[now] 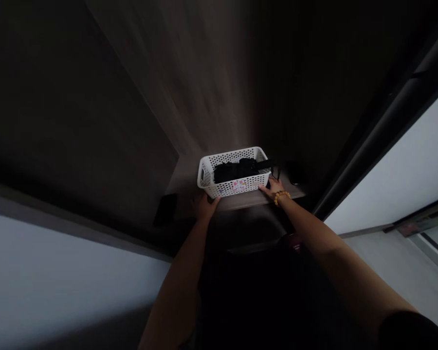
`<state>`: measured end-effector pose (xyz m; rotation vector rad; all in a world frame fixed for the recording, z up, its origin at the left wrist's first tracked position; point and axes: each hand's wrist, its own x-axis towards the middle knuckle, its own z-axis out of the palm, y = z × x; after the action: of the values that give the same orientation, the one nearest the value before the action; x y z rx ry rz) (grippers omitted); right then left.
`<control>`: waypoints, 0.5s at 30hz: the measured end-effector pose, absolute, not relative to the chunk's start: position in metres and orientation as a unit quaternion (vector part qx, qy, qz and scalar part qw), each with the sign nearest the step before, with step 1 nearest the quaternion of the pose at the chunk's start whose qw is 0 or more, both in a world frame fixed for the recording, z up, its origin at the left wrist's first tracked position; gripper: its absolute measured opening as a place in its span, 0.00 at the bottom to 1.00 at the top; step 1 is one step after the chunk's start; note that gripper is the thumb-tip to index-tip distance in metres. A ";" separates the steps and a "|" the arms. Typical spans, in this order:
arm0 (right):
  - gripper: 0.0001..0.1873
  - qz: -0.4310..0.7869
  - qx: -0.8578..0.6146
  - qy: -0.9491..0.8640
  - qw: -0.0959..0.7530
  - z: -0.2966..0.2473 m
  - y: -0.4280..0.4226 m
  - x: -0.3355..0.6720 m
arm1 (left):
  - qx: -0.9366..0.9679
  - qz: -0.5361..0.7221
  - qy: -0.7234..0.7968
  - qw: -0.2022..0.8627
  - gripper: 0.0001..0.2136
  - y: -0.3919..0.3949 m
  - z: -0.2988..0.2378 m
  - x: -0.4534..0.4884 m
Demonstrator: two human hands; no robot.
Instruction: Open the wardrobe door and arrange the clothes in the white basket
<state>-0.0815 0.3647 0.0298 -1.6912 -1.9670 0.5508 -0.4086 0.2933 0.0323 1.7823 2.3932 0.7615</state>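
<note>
A white perforated plastic basket (pixel 253 183) sits on a wooden shelf (pixel 237 201), with a pink sticker (pixel 239 185) on its front wall. Black items (pixel 233 170) lie inside it, looking like folded fabric. Over its right rim sticks a dark handle-like part (pixel 264 165) with a thin strap. My left hand (pixel 205 207) holds the basket's front left corner, thumb against the front. At the front right corner is my right hand (pixel 272 188), wearing a yellow bead bracelet (pixel 282 196), its thumb on the front wall. The other fingers are mostly hidden on both sides.
Dark cabinet sides (pixel 131 146) flank the shelf on the left and right, with a wood-grain back panel (pixel 211 87) behind it. A dark recess lies beneath the shelf edge. Pale surfaces (pixel 58 272) stand outside the cabinet, and light floor (pixel 394 262) shows at right.
</note>
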 end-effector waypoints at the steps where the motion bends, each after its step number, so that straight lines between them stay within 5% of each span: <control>1: 0.34 0.202 -0.617 -0.720 0.244 0.031 0.354 -0.079 | 0.572 0.247 0.782 0.034 0.28 0.282 0.032 -0.405; 15: 0.38 0.213 -0.591 -0.712 0.313 0.028 0.286 -0.068 | 0.572 0.257 0.777 0.055 0.28 0.232 0.029 -0.404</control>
<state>-0.0680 0.2860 0.0283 -1.5597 -1.8794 0.5606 -0.4039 0.2317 0.0287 1.7357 2.3604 0.7793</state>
